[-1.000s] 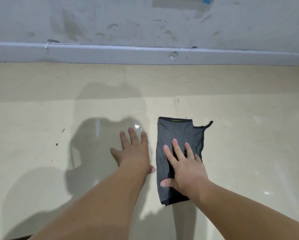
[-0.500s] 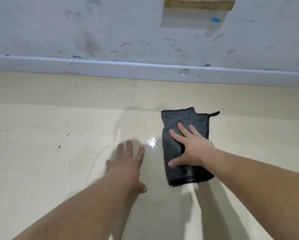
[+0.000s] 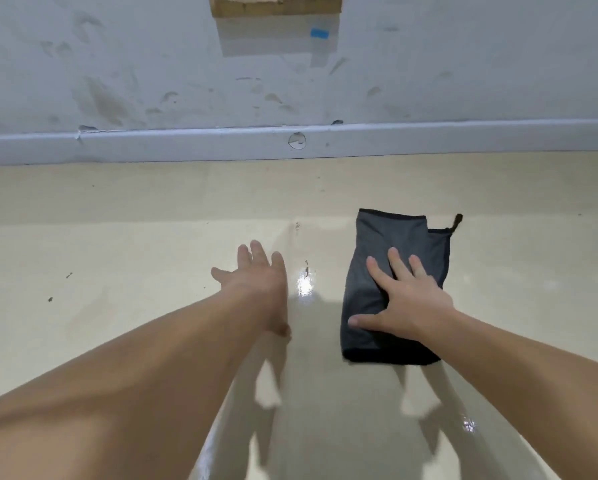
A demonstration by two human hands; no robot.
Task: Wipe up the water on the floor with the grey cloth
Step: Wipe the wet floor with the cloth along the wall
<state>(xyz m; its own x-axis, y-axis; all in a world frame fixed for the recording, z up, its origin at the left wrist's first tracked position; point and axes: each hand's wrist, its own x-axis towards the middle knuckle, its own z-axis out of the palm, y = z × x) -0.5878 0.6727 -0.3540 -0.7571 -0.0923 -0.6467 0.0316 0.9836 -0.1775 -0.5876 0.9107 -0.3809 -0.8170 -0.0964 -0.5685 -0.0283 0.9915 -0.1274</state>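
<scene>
Our right hand (image 3: 408, 303) is spread flat, fingers splayed, pressing down on the grey cloth (image 3: 391, 244) — palm on top, nothing pinched or gripped. Our left hand (image 3: 256, 282) is open too, fingers loosely together, palm down on or just above the bare floor (image 3: 117, 258); it holds nothing.

The cloth lies folded into a long rectangle on the floor, just right of a wet sheen (image 3: 304, 289) that glints between our two hands. It looks soft and limp, light when dry, and we'd expect it to grow heavier and drag as it soaks. Flat-palm pressure across the middle should push it best; a small hanging loop (image 3: 457, 221) sticks out at the far right corner.

Further out, more wet gleam near our right forearm (image 3: 469, 426), then the grey skirting board (image 3: 186, 143) and the scuffed wall (image 3: 152, 64).
</scene>
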